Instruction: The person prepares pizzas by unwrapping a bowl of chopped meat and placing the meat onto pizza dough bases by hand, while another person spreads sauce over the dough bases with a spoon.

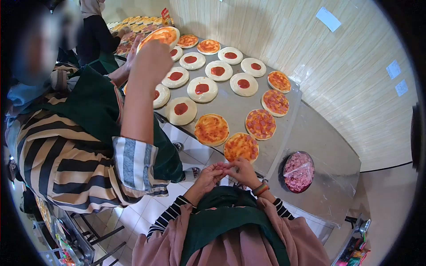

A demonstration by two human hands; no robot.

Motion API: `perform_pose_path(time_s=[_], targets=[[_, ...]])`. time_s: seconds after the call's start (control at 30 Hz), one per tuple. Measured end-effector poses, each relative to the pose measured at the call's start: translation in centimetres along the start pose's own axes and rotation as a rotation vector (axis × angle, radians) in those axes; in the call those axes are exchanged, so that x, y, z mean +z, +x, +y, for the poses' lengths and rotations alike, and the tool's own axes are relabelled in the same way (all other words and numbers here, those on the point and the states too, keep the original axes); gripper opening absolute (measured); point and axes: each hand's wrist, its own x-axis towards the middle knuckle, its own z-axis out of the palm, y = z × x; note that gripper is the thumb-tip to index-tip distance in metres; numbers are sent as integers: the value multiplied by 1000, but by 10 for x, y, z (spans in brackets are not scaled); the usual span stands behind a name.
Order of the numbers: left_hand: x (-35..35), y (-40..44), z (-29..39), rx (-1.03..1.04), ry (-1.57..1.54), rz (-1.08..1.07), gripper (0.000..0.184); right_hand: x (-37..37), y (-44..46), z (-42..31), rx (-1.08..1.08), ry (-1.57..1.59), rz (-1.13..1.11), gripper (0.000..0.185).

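Note:
My left hand (210,177) is cupped with its fingers curled, just off the table's front edge. Against its fingertips my right hand (245,173) closes in a pinch. Whatever lies between the fingers is too small to make out. Right beyond them is a pizza base (241,147) spread with orange-red sauce and a few bits on top. To its left lies a sauced base (211,129) without pieces. Two pizzas, one nearer (261,124) and one farther (275,103), carry pink diced meat. A dark bowl of pink diced meat (299,172) with a plastic bag stands to my right.
Several pale dough rounds with red sauce dabs (202,89) cover the metal table (230,104). At my left, a co-worker in a striped top (71,155) holds a sauced base (160,37) above the table. Another person (95,33) works farther back. A panelled wall (284,40) borders the table.

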Motion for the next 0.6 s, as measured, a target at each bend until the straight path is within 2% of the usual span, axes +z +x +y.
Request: perform_pose_path(time_s=[0.03,0.17,0.27,0.33,0.37,0.43,0.6], targets=[[0,0,-1,4,46,18,25,0,-2,-3,-38,-57,-66,19],[-1,3,-7,-12,49,29,26,12,-3,11,-22,-76,-54,19],[-3,4,-8,-18,-6,-11,24,9,1,27,-30,30,-88,19],[-5,3,-5,-36,-26,29,22,4,12,39,98,-5,56,15],[-7,1,-4,-36,-28,31,22,4,15,44,98,-5,54,15],[-9,1,-1,-34,-119,-10,24,5,21,51,137,-183,173,12],[-6,-5,0,0,-84,39,27,22,29,55,-10,-393,228,10]])
